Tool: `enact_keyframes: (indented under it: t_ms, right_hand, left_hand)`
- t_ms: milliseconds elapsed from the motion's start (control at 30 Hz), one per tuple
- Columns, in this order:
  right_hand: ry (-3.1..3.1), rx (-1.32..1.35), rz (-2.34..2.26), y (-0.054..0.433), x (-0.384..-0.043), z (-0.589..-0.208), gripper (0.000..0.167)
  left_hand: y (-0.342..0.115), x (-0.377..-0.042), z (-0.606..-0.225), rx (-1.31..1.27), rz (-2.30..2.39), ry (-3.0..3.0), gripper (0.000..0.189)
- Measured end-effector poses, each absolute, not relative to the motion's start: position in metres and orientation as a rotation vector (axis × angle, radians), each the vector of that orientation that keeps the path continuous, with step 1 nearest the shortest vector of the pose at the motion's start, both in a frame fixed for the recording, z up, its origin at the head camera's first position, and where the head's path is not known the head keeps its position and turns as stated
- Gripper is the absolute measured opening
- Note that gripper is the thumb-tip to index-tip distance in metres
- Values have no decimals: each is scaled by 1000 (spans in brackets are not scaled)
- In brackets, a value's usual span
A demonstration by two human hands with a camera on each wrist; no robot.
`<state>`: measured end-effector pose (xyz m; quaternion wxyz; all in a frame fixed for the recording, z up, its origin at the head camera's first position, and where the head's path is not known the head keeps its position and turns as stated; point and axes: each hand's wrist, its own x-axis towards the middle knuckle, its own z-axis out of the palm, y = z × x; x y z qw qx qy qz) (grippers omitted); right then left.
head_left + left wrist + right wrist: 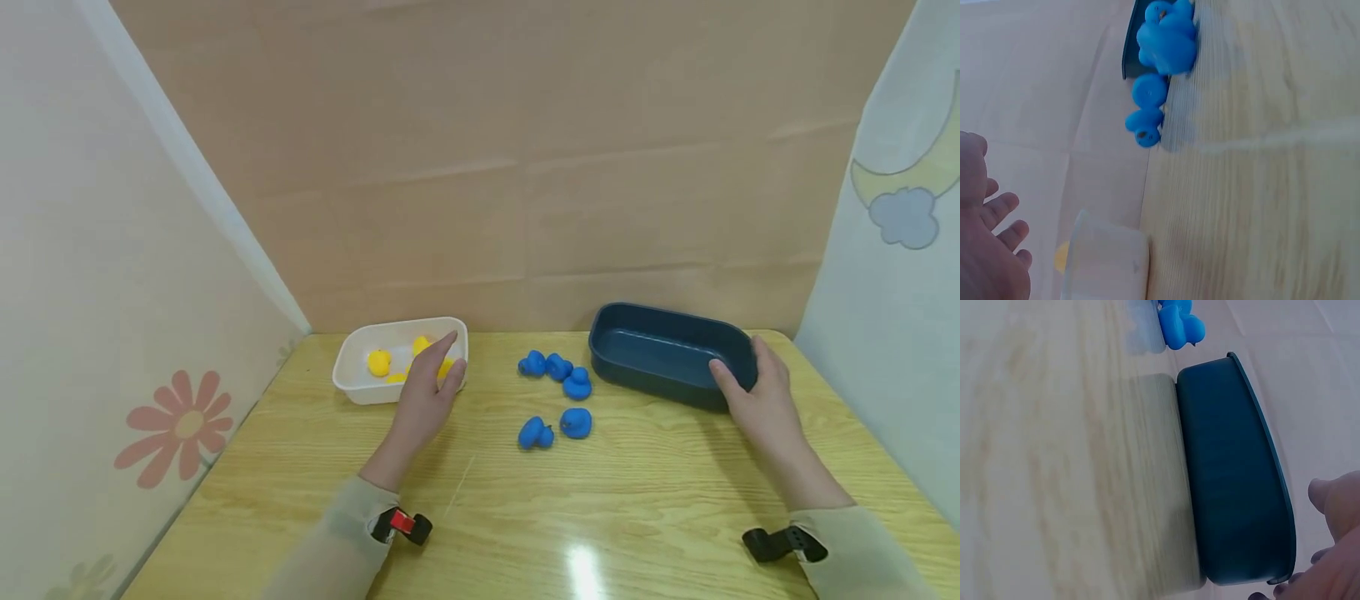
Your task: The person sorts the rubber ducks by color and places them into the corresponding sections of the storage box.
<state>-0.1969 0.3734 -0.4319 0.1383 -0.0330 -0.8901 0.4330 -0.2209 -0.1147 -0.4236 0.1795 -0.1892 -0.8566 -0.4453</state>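
White bin [360,396]: back left of the table, shallow, rounded corners, thin rim; wall looks slightly translucent from the left wrist.
Yellow ducks [379,362]: several inside the white bin, glossy, partly covered by the left hand in the head view; exact count can't be told.
Left hand [426,392]: over the right end of the white bin, fingers loosely extended, thumb well apart, grasp empty. Contact with the rim: can't tell.
Dark bin [660,385]: back right, long, navy-teal, smooth walls, narrow lip, shiny inner floor; sits at a slant, left end farther back.
Right hand [765,408]: at the dark bin's right end, thumb above the rim, fingers past the outside of the end wall. Wide gap between thumb and fingers, no grip on it. Fingertip contact: can't tell.
Blue ducks [577,384]: five, matte-looking, between the bins; three bunched at the back, two nearer the person, front-left one tilted.
Tabletop [480,517]: pale yellow wood grain, glossy, bright glare spot at the near edge, thin pale line left of centre.
Back wall [525,167]: creased tan sheet.
Side panels: white; pink flower [187,425] left, yellow moon and grey-blue cloud [905,217] right.
Sleeves [337,533]: pale, black straps at both wrists.
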Motion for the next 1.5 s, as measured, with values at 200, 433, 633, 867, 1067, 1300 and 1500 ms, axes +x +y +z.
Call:
enact_keyframes:
  t_ms: [200,433,633,867,1067,1300,1500]
  right_hand:
    - [-2567,-157,1351,373,-195,-434,97]
    - [-2503,-194,1564,373,-196,-438,97]
    - [-2481,-194,1633,373,-195,-439,98]
    - [-2522,-209,1620,367,-192,-438,100]
    - [-2561,-208,1641,365,-195,-437,101]
    - [-2583,-185,1627,367,-203,-438,100]
    - [-2582,-141,1636,370,-211,-440,99]
  left_hand:
    - [-95,-211,-424,-622,-1295,-2444,56]
    - [-77,-207,-437,-706,-1327,-2497,58]
    - [-66,-204,-444,-790,-1387,-2542,57]
    - [-60,-201,-452,-773,-1581,-2705,58]
    - [-60,-206,-459,-923,-1536,-2749,64]
    - [-57,-206,-463,-1008,-1455,-2831,72]
    - [-56,-206,-463,-1015,-1497,-2837,73]
